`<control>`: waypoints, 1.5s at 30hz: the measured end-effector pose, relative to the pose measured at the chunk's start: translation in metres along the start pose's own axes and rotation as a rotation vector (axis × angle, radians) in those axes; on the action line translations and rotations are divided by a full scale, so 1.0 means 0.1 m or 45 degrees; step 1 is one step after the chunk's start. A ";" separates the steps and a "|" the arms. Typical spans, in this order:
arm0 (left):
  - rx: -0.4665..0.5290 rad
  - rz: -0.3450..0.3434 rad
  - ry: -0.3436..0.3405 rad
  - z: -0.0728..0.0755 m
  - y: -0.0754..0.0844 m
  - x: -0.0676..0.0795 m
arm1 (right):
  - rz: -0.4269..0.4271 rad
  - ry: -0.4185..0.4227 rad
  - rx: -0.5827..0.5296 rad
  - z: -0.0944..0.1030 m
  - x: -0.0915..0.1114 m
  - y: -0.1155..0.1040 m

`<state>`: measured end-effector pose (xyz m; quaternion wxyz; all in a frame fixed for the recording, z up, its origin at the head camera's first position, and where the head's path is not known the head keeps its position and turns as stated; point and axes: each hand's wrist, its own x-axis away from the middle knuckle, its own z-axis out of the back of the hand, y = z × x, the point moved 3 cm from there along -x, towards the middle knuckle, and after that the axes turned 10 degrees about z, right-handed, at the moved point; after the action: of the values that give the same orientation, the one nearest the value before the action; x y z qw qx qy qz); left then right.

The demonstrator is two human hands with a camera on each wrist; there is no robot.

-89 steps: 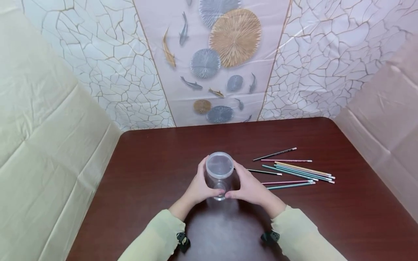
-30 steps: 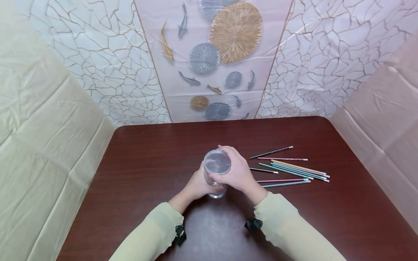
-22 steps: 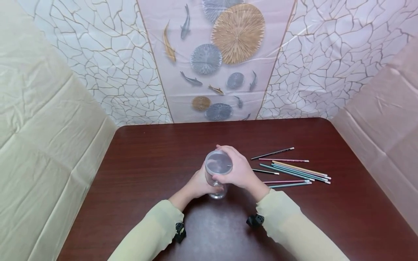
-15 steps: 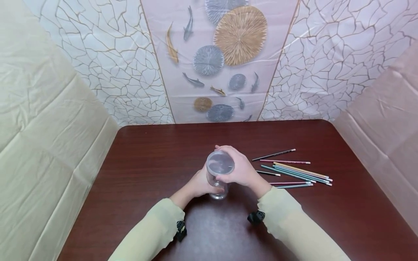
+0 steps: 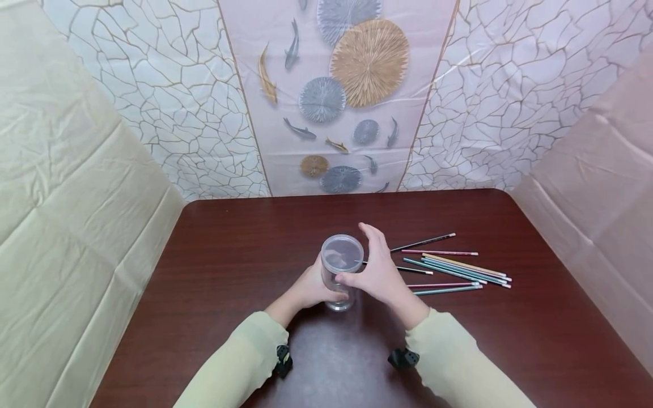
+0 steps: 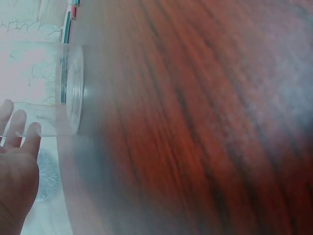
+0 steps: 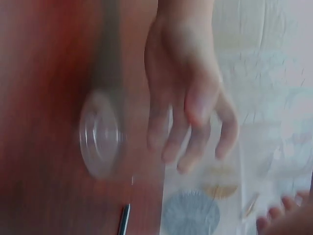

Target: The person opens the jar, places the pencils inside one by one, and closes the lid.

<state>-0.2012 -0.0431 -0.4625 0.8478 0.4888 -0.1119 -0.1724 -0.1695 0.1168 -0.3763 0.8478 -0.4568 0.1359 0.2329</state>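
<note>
A clear plastic jar (image 5: pixel 340 288) stands upright at the middle of the table, with a round translucent lid (image 5: pixel 342 253) on top. My left hand (image 5: pixel 312 288) grips the jar around its left side, thumb across the front. At the lid's right edge is my right hand (image 5: pixel 380 275), its thumb by the rim and its fingers lifted apart from it. In the right wrist view the fingers of the right hand (image 7: pixel 183 93) are spread and loosely bent, with nothing in them. Whether the right thumb touches the lid cannot be told.
To the right of the jar lie several pencils (image 5: pixel 464 266), loosely fanned on the dark red wooden table (image 5: pixel 245 243). One black pencil (image 5: pixel 415 271) reaches behind the right hand. Patterned wall cloth (image 5: pixel 204 113) and pale side panels enclose the table.
Both hands held the jar's sides at first. The right hand then moved up over the lid, and now its fingers have come off to the right. The left hand stays on the jar.
</note>
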 end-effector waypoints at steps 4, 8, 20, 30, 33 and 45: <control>0.001 0.025 0.007 0.01 -0.02 0.00 | -0.069 0.173 0.161 -0.07 0.11 -0.12; 0.048 0.036 0.000 0.01 -0.04 -0.02 | -0.077 0.199 0.215 -0.17 0.15 -0.14; 0.020 0.062 0.008 -0.07 -0.07 -0.05 | -0.048 0.314 0.287 -0.26 0.14 -0.10; 0.007 0.042 0.005 -0.07 -0.07 -0.05 | -0.120 0.332 0.315 -0.21 0.08 -0.11; 0.035 0.023 0.003 -0.06 -0.05 -0.04 | -0.111 0.321 0.307 -0.21 0.06 -0.10; -0.041 0.034 0.001 -0.03 -0.03 -0.02 | -0.068 0.279 0.243 -0.20 0.02 -0.06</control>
<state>-0.2027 -0.0414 -0.4664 0.8579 0.4735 -0.1153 -0.1625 -0.1656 0.0980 -0.3839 0.8734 -0.4002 0.2367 0.1449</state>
